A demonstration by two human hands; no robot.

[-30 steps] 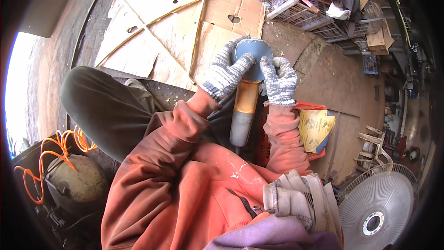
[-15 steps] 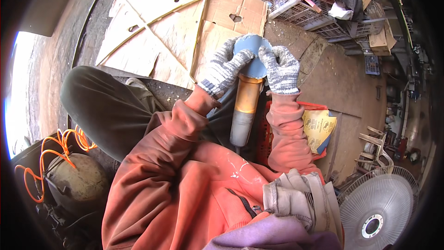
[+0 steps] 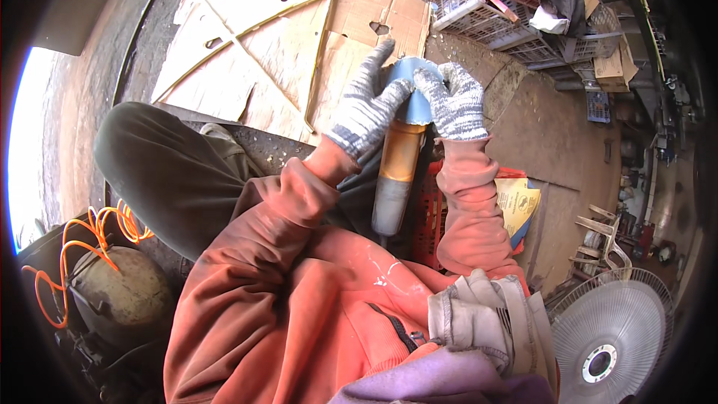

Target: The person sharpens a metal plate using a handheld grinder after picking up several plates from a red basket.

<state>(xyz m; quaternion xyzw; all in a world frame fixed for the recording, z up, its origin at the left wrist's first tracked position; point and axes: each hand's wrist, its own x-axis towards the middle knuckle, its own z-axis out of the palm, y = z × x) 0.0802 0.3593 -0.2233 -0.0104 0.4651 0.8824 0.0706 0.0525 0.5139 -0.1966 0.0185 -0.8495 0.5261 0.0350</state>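
Note:
A round blue sanding disc sits on the head of a disc sander, whose body is orange-brown above and grey below. The sander stands upright between my legs, its lower end toward me. My left hand, in a grey-and-white knitted glove, is beside the disc's left edge. Its fingers are stretched away from the thumb, which lies at the disc. On the other side my right hand, gloved alike, has its fingers bent and pressed onto the disc's right edge. The disc's underside is hidden.
Cardboard sheets with thin strips lie ahead. A red crate and yellow sandpaper sheets are by my right forearm. A fan stands at lower right, an orange coiled hose at left. Stacked crates fill the upper right.
My left fingers have straightened and spread from the disc, where they were bent around its edge. My right fingers have slid slightly inward over the disc, which looks more tilted.

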